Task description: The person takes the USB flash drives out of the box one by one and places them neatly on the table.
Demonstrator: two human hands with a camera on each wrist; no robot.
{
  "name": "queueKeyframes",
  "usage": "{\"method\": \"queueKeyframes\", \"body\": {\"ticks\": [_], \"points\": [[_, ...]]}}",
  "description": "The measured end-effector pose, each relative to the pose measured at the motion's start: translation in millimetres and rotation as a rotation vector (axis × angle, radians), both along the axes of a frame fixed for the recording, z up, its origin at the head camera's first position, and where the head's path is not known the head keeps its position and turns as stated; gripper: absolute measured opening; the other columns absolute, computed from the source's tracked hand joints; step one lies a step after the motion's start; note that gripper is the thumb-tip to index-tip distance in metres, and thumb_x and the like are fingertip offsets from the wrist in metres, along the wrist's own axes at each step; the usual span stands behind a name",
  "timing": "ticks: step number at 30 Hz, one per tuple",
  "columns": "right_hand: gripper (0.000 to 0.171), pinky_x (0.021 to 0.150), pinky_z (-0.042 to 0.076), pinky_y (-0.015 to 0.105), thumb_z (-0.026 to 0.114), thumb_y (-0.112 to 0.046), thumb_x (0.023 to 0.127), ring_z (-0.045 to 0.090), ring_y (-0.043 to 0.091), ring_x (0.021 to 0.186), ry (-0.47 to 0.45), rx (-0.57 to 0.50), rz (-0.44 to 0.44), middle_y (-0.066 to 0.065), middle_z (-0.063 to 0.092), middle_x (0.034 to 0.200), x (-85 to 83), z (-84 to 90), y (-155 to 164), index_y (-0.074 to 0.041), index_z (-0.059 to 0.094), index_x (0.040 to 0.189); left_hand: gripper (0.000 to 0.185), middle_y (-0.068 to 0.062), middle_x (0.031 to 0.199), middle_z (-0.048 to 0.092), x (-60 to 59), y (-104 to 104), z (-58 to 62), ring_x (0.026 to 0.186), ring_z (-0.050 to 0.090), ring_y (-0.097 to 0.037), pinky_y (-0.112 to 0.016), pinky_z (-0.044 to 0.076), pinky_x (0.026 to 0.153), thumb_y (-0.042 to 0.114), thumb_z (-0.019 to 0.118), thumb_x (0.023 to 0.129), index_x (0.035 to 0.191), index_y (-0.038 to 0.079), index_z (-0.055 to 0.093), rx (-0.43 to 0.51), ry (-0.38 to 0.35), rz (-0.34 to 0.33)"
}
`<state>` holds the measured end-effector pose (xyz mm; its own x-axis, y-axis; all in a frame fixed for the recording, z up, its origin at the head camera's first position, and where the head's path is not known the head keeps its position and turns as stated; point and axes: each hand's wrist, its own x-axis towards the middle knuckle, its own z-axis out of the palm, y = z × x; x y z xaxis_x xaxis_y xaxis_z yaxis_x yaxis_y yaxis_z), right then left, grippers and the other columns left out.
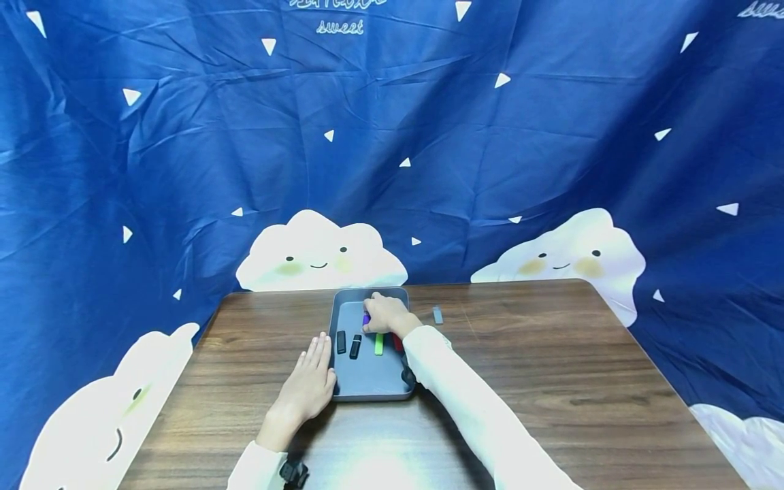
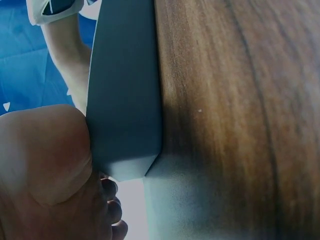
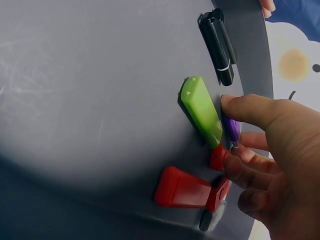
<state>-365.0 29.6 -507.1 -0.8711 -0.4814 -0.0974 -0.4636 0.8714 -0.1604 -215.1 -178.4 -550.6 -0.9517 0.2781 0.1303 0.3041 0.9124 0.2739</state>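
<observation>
A shallow grey tray [image 1: 367, 391] lies on the wooden table. My right hand [image 1: 386, 314] reaches over its far half, and in the right wrist view thumb and fingers pinch a small purple USB stick [image 3: 231, 128]. Beside that lie a green stick [image 3: 201, 107] with a red end and a red stick [image 3: 182, 187]. Two black sticks [image 1: 341, 341] are to the left in the tray; the right wrist view shows black sticks [image 3: 216, 47] overlapping. My left hand [image 1: 309, 381], fingers straight, rests against the tray's left wall [image 2: 125, 90].
A small grey-blue stick [image 1: 437, 315] is on the table just right of the tray. A dark rounded thing [image 1: 407, 374] shows at the tray's right edge under the sleeve. Behind the wooden table [image 1: 551, 381] hangs a blue cloth [image 1: 429, 136] with printed clouds.
</observation>
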Motion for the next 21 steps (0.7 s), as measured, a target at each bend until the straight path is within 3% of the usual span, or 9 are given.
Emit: {"method": "queueKeyframes", "body": {"ticks": [13,18,21], "points": [[0.047,0.078,0.054,0.031,0.081,-0.044,0.092,0.059,0.015,0.087,0.03,-0.029,0.015,0.001,0.062,0.112,1.0,0.3,3.8,-0.017,0.068,0.127,0.065,-0.024,0.175,0.022,-1.1,-1.0,-8.2,0.163,0.023,-0.041,-0.059,0.028,0.132,0.025,0.04,0.111,0.166,-0.007,0.024,-0.01,-0.008,0.007],[0.048,0.077,0.053,0.03,0.081,-0.046,0.091,0.059,0.014,0.087,0.028,-0.045,0.021,-0.001,0.062,0.112,-1.4,-0.8,6.5,-0.018,0.069,0.129,0.065,-0.028,0.174,0.023,5.8,4.5,4.6,0.162,0.024,-0.046,-0.062,0.026,0.131,0.019,0.041,0.109,0.165,-0.01,0.024,0.038,-0.029,0.006],[0.048,0.077,0.053,0.031,0.081,-0.046,0.091,0.059,0.014,0.087,0.031,-0.045,0.028,-0.001,0.062,0.11,-2.4,-0.9,7.3,-0.018,0.069,0.128,0.065,-0.031,0.173,0.024,7.7,4.6,6.1,0.161,0.024,-0.049,-0.065,0.025,0.13,0.018,0.041,0.108,0.164,-0.011,0.025,0.078,-0.033,0.0]]}}
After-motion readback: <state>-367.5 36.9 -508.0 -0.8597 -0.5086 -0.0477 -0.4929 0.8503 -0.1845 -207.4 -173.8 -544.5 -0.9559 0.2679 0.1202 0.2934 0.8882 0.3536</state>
